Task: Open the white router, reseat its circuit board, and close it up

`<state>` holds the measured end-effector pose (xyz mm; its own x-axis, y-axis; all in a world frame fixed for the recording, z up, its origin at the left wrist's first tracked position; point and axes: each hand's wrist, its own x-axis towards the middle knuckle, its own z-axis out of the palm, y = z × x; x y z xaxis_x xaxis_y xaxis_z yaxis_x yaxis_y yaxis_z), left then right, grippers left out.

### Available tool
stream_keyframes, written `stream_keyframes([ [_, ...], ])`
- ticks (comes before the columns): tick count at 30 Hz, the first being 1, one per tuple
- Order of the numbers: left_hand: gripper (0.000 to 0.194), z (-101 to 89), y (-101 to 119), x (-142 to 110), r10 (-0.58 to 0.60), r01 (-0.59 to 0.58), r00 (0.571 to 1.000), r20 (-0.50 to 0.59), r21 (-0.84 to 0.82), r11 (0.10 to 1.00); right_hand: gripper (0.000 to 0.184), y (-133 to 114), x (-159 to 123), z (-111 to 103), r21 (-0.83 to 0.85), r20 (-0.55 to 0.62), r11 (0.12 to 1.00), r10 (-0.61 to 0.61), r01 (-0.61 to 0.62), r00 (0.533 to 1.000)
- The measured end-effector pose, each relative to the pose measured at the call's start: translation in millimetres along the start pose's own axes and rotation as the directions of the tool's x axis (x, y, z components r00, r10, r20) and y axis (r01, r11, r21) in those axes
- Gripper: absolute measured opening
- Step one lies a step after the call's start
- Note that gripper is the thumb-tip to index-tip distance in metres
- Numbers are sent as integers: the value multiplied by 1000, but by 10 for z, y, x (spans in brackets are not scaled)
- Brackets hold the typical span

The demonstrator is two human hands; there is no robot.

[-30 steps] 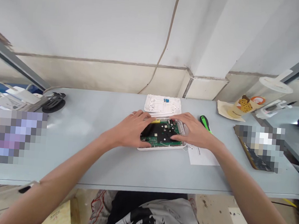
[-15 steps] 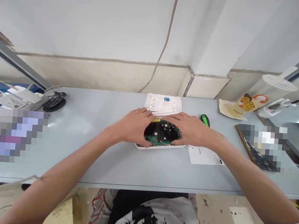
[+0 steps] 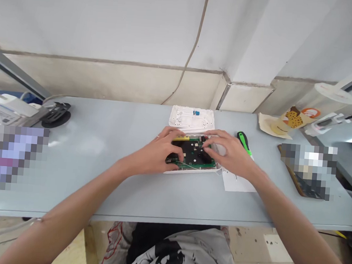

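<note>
On the middle of the grey counter (image 3: pixel 98 195), I see a green circuit board (image 3: pixel 194 153) with a black top, lying inside an open white plastic case (image 3: pixel 191 172). My left hand (image 3: pixel 157 155) sits on the board's left side and my right hand (image 3: pixel 230 154) on its right. The fingers (image 3: pixel 208 144) are curved and spread over it, neither clenched nor released; whether they actually grip the board, I cannot tell. Just behind the case lies a white perforated cover (image 3: pixel 192 119). Beside my right hand are a green-and-black screwdriver (image 3: pixel 244 142) and a sheet of paper (image 3: pixel 237 185).
</note>
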<state>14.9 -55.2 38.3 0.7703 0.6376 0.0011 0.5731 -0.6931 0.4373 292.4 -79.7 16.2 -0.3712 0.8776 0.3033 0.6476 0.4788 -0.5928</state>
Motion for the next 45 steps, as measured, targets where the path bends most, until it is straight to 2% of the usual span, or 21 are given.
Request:
stream_keyframes([
  [3,9,19,-1,12,6,-6,1000,0,-37,999,10,40,21,-69,219,-126,973,107,-77,986],
  [5,10,23,-7,17,14,-14,1000,-9,-53,999,12,50,29,-104,336,-165,934,187,-123,968],
  [8,10,22,-17,25,17,-18,1000,-16,-79,997,16,46,33,-123,392,-197,906,250,-157,948],
  [13,8,17,1,38,-33,31,999,-11,-93,995,17,5,22,-163,363,-173,918,232,-157,957],
  [20,2,-4,15,40,-35,33,999,-29,-80,996,24,22,-1,-281,241,-33,951,205,-192,978],
  [25,9,-17,-10,37,-50,44,997,-53,-114,993,21,-4,-4,-216,177,45,977,111,-118,993],
  [28,12,-4,0,32,-22,16,998,-57,-105,994,17,-1,-9,-205,136,62,988,63,-71,996],
  [32,8,21,44,36,15,-22,997,-76,-94,995,15,2,-15,-228,155,86,985,67,-80,994],
  [36,8,-2,79,44,29,-35,999,-42,-145,989,17,-7,-21,-280,235,157,967,67,-103,985],
  [38,7,-23,80,43,53,-56,998,-25,-158,986,21,6,-23,-319,295,119,948,91,-123,989],
  [41,9,-50,56,29,95,-94,995,0,-151,984,24,47,-24,-348,333,3,934,135,-128,991],
  [43,17,-74,16,13,109,-107,994,16,-128,986,23,67,-27,-316,283,-25,951,139,-127,990],
  [45,30,-112,-41,-10,99,-97,995,21,-86,992,18,71,-29,-243,183,-1,979,89,-87,996],
])
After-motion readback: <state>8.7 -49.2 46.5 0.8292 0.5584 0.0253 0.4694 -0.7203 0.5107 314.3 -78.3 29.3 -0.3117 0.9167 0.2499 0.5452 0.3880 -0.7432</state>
